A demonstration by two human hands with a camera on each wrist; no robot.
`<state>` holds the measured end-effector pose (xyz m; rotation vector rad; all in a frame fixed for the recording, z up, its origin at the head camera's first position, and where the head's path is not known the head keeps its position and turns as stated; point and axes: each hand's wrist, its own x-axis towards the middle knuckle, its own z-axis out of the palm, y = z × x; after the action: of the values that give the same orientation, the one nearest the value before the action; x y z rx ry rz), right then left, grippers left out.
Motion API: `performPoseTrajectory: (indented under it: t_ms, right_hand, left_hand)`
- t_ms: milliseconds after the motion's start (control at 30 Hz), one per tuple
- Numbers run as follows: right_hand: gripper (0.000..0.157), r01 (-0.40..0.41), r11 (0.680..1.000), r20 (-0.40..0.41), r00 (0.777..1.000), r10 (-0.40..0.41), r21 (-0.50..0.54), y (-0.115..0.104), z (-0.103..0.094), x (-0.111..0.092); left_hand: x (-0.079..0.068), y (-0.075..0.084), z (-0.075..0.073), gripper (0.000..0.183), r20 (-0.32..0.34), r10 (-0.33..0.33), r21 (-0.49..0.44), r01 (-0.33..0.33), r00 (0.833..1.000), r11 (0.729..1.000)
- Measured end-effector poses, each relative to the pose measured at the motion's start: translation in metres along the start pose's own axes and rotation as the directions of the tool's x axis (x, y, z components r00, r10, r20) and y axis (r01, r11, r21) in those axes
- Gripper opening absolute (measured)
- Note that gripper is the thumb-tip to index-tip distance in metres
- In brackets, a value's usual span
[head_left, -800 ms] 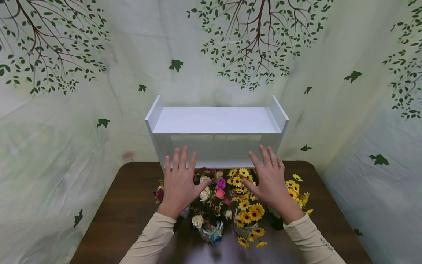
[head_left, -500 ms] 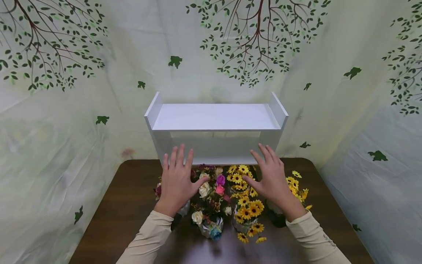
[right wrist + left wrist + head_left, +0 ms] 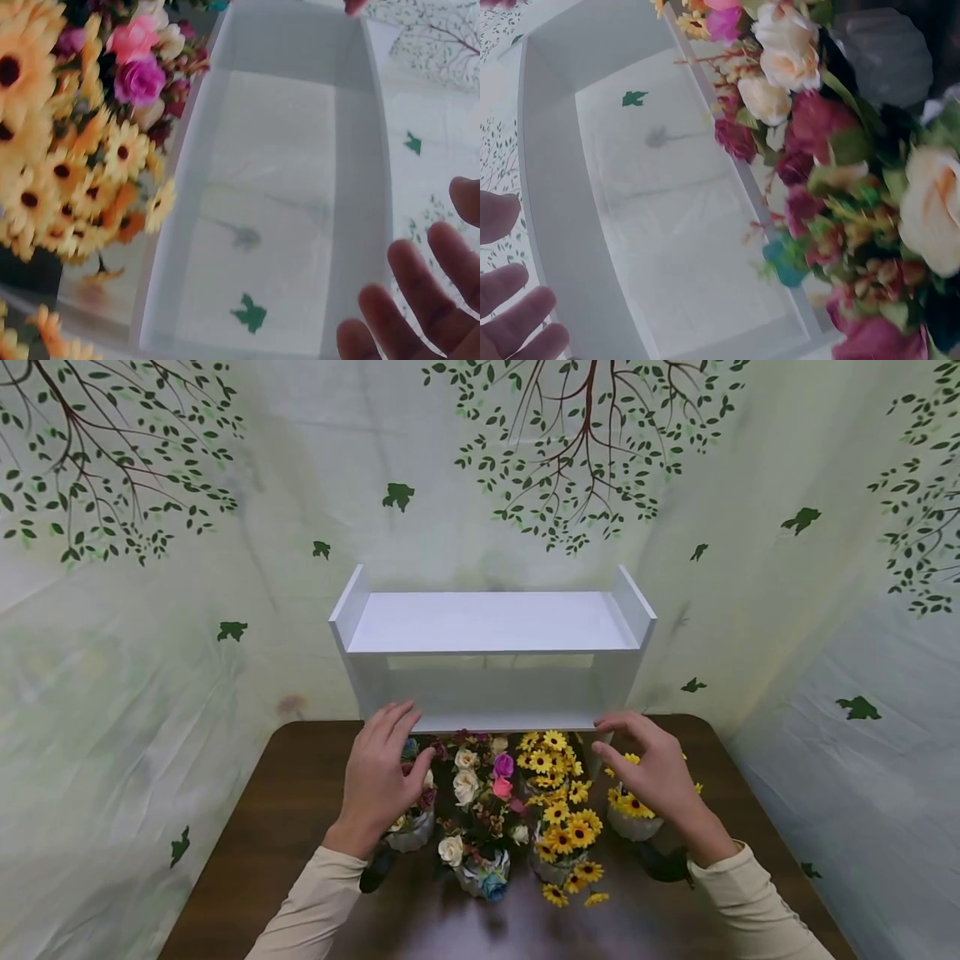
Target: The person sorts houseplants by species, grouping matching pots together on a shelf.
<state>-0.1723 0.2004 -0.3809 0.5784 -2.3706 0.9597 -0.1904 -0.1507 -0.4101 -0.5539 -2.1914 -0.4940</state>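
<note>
My left hand (image 3: 381,777) hovers above the left flower pots, fingers loosely bent and thumb apart, holding nothing. My right hand (image 3: 656,772) is over the yellow flowers at the right, its fingers bent and nothing between them and the thumb. Between the hands stand a pot of cream, pink and purple roses (image 3: 467,789) and pots of yellow daisies (image 3: 570,837). Under the left hand is another rose pot (image 3: 412,833), partly hidden. A yellow daisy pot (image 3: 633,822) sits beside the right hand. Behind them rises a white two-tier shelf (image 3: 491,622); its lower board (image 3: 544,187) shows in the left wrist view.
All the pots stand on a dark brown wooden table (image 3: 262,843) with rounded back corners. A pale cloth backdrop (image 3: 285,485) printed with branches and green leaves hangs behind and at both sides. Dark objects (image 3: 663,862) lie beneath each wrist, partly hidden.
Both hands have moved apart, outward and slightly lower, and their fingers have gone from spread and straight to more bent. The outer pots are now more visible. The pots and shelf stay in place.
</note>
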Motion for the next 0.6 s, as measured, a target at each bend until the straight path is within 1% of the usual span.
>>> performPoseTrajectory:
  t_ms: [133,267,433,600]
  right_hand:
    - [0.024,-0.030,0.999,0.029,0.999,0.030,-0.010,0.008,-0.012,-0.006]
    - [0.025,-0.059,0.996,0.047,0.997,0.062,-0.061,0.014,-0.024,-0.012]
    - [0.024,-0.066,0.994,0.042,0.997,0.070,-0.084,0.025,-0.038,-0.020]
    - [0.023,-0.104,0.989,0.030,0.994,0.108,-0.103,0.036,-0.050,-0.030]
  left_hand:
    - [-0.004,-0.007,-0.005,0.052,0.013,-0.009,-0.025,0.009,1.000,1.000]
    - [-0.008,-0.014,-0.008,0.051,0.036,-0.019,-0.037,0.020,0.999,0.999]
    - [-0.012,-0.022,-0.013,0.049,0.036,-0.050,-0.065,0.052,0.998,0.997]
    - [-0.010,-0.031,-0.015,0.046,0.037,-0.091,-0.107,0.095,0.995,0.990]
